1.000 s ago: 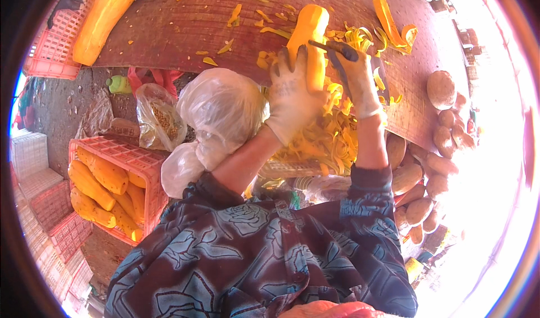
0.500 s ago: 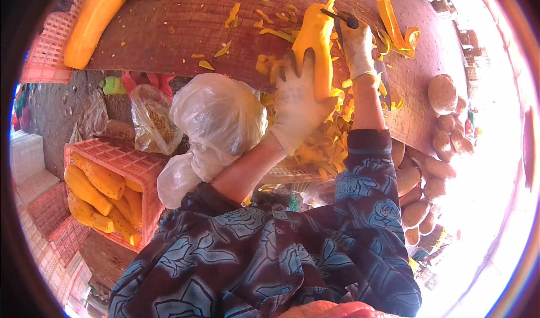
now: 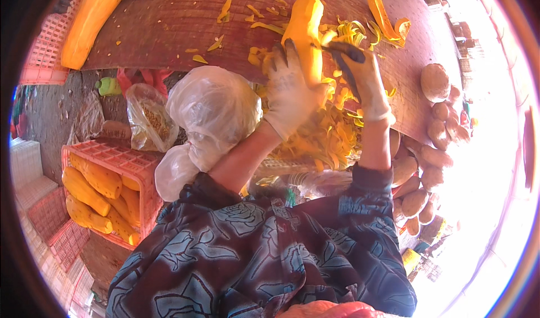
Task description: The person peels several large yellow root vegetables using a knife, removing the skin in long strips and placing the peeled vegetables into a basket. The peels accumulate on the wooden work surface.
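Near the edge of the worktop (image 3: 163, 34), the orange squash (image 3: 306, 25) is gripped by the left hand (image 3: 293, 93); a dark tool (image 3: 331, 46) is held in the right hand (image 3: 364, 76). Peelings (image 3: 323, 138) are heaped close by; more open room is found leftward. Faint glove markings cannot be read.

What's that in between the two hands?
In the head view, an orange squash lies between the left hand and the right hand, with yellow peelings beside it.
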